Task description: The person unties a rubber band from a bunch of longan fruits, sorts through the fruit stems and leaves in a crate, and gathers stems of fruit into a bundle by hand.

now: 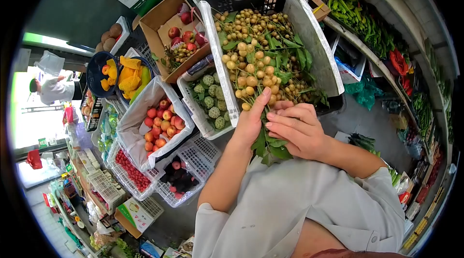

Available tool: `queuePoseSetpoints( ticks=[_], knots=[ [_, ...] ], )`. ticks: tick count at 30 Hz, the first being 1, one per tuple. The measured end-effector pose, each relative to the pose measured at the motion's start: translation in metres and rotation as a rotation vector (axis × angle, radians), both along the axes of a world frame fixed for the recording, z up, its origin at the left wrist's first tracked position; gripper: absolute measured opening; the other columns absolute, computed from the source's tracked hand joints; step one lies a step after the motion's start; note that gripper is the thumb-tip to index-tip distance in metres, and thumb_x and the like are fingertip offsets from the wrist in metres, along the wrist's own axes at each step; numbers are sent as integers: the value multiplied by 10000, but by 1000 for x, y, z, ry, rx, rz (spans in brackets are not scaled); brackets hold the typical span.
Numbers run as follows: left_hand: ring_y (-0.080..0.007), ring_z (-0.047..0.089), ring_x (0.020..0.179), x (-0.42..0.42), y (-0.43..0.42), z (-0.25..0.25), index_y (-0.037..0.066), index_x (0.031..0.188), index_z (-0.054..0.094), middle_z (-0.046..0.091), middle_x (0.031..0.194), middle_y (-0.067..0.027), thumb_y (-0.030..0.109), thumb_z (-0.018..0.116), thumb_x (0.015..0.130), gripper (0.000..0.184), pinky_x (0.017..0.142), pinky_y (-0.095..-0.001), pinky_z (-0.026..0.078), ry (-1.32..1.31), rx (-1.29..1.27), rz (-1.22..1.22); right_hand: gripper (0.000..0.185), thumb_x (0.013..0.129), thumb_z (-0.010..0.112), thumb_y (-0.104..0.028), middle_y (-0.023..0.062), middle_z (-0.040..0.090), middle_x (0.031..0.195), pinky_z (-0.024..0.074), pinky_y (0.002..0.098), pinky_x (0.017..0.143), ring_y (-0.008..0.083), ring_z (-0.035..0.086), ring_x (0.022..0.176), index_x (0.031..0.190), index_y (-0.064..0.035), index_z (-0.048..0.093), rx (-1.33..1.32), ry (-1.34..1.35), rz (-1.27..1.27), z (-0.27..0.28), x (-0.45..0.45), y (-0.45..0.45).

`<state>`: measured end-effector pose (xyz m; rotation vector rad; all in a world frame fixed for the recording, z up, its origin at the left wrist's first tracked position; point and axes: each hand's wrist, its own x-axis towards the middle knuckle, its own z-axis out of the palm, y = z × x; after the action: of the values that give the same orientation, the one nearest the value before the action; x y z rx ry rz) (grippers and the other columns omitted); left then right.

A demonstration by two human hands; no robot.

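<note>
A bunch of round yellow-brown fruit (251,67) on leafy stems lies over the near part of a crate with white-lined sides (316,40), which holds more of this small fruit. My left hand (251,121) is closed round the stems at the crate's near edge, its thumb pointing up along them. Just to its right, my right hand (297,130) has its fingers bent and pressed together against the same stems. Green leaves (268,147) hang below both hands, in front of the grey shirt.
Left of the crate are a cardboard box (150,28) of red fruit, a white basket (208,130) of green knobbly fruit and a lined crate (128,134) of peach-like fruit. Shelves of green vegetables (362,21) curve along the right. A person (57,88) is at the far left.
</note>
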<state>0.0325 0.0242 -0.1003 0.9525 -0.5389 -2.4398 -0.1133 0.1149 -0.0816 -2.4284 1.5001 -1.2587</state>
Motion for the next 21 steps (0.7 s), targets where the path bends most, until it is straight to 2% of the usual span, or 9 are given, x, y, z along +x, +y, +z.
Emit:
queuePoseSetpoints(
  ticks=[6, 10, 12, 13, 14, 16, 17, 20, 21],
  knots=[
    [-165, 688, 887, 1, 1, -1, 21, 1177, 657, 716, 982, -91, 416, 611, 1032, 423, 783, -291, 566, -100, -94, 1, 377, 769, 746, -110, 98, 680, 1269, 464, 389, 928, 253, 627, 1105, 1136, -36, 708, 46, 137, 55, 3, -6, 3],
    [-154, 685, 895, -2, 2, -3, 33, 1172, 662, 707, 1008, -77, 444, 615, 1029, 438, 773, -280, 564, -121, -104, 20, 368, 782, 744, -122, 104, 670, 1290, 466, 389, 924, 260, 624, 1117, 1139, -37, 707, 48, 127, 81, 3, -11, 5],
    [-142, 682, 895, 1, 2, -5, 36, 1183, 657, 702, 1024, -69, 429, 622, 1029, 423, 760, -263, 561, -46, -29, 19, 371, 785, 761, -125, 86, 681, 1277, 467, 380, 919, 245, 628, 1110, 1145, -48, 710, 14, 50, 101, -1, -12, 6],
    [-141, 675, 829, -5, 5, -2, -2, 1140, 670, 703, 977, -79, 463, 577, 1042, 484, 718, -250, 551, -50, -43, 81, 370, 799, 797, -154, 66, 696, 1254, 471, 367, 904, 226, 634, 1103, 1148, -65, 715, 6, 26, 114, 2, -13, 5],
    [-141, 675, 829, -3, 3, -4, -2, 1140, 670, 703, 977, -79, 463, 577, 1042, 484, 718, -250, 551, -52, -43, 85, 370, 799, 797, -154, 66, 696, 1254, 471, 367, 904, 226, 634, 1103, 1148, -65, 715, 6, 25, 118, 4, -15, 5],
    [-150, 661, 750, 5, -3, -12, -47, 1073, 682, 702, 901, -93, 523, 505, 1053, 597, 670, -246, 536, 138, 129, -113, 368, 806, 829, -189, 53, 709, 1228, 473, 353, 891, 217, 646, 1077, 1141, -80, 722, 19, -128, 167, 6, -24, 5],
    [-174, 649, 689, 5, -3, -20, -78, 997, 690, 698, 829, -114, 567, 449, 1054, 691, 638, -252, 525, 145, 106, -126, 348, 820, 830, -201, 61, 712, 1219, 483, 362, 865, 232, 656, 1046, 1127, -75, 724, 15, -136, 141, 10, -28, 4],
    [-194, 657, 674, 5, -4, -17, -76, 964, 691, 694, 794, -125, 565, 448, 1053, 692, 639, -268, 542, 242, 188, -80, 310, 831, 812, -166, 67, 715, 1201, 493, 377, 844, 242, 660, 1017, 1109, -61, 724, 13, -172, 79, 7, -39, -1],
    [-220, 661, 656, 7, -5, -19, -69, 925, 692, 691, 775, -135, 552, 459, 1053, 675, 641, -291, 559, 175, 188, -93, 267, 839, 797, -127, 68, 729, 1139, 500, 391, 830, 254, 665, 976, 1085, -50, 725, 5, -162, 51, 10, -43, -4]
  ],
)
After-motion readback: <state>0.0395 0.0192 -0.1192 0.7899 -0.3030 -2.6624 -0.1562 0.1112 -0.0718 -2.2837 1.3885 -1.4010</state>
